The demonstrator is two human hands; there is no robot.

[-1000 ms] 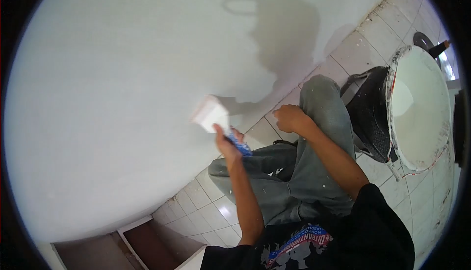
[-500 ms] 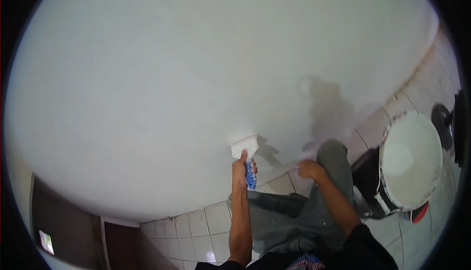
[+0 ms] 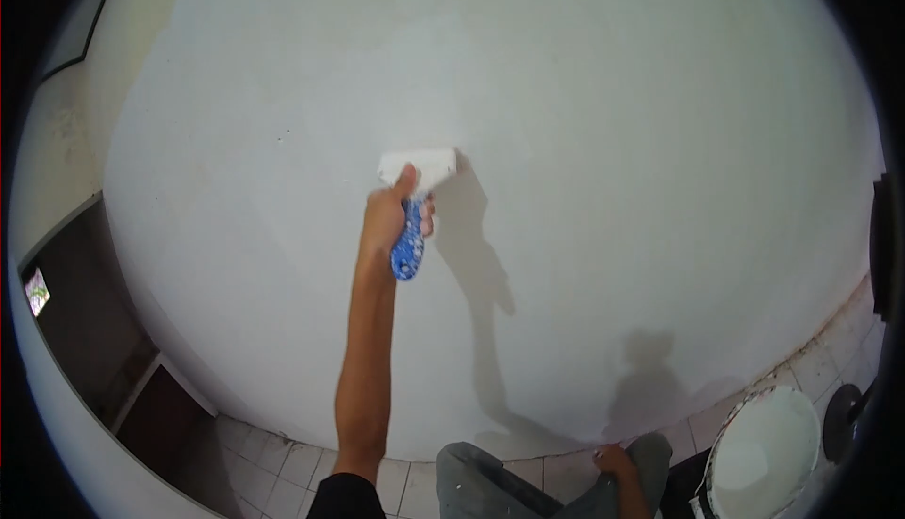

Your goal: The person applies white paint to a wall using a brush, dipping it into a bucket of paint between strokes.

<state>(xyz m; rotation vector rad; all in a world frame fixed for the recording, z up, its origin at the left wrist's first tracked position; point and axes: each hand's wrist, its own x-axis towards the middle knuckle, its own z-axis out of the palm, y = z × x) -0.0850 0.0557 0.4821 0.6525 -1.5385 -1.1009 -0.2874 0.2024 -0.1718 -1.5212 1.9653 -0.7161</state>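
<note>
My left hand (image 3: 394,213) is closed round the speckled blue handle (image 3: 408,246) of a wide paintbrush, thumb pressed on its base. The paintbrush's white head (image 3: 419,166) lies against the pale wall (image 3: 584,198), its far edge level. My left arm is stretched out in front of me. Low in the view, my right hand (image 3: 615,462) rests beside my knee with its fingers curled in. Whether anything is inside those fingers is hidden.
A white bucket (image 3: 714,477), paint-smeared at the rim with pale liquid inside, stands on the floor tiles at lower right. A dark round base (image 3: 846,423) is beyond it. A dark doorway (image 3: 80,302) opens on the left. Two small dark marks dot the wall.
My left hand has carried the paintbrush up the wall and to the left. The view has tilted upward, so the bucket and my right hand appear lower.
</note>
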